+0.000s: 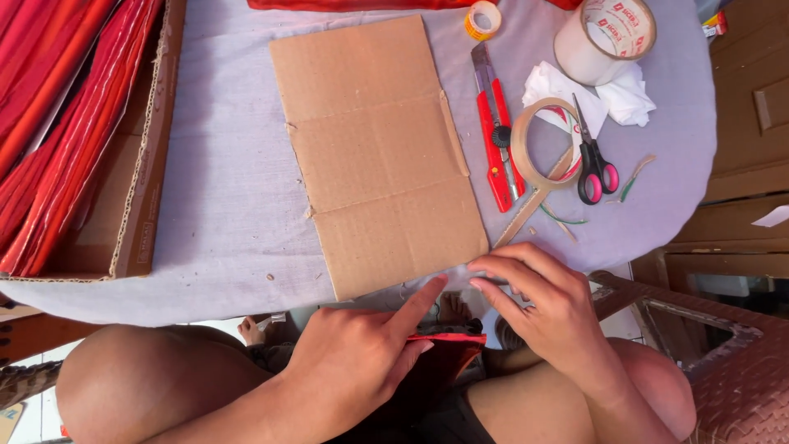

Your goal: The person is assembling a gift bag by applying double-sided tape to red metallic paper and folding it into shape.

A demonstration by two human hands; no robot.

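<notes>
A grey-clothed tabletop (230, 214) carries a flat cardboard sheet (378, 152). At its near edge, the left hand (362, 362) pinches a red-and-black packet (448, 345), forefinger extended; the right hand (534, 300), fingers curled, pinches clear film (460, 275).

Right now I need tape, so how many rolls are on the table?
3: a small yellow roll at the top edge, a big white roll at the top right, and a thin brown roll beside the scissors. Others may lie out of view.
</notes>
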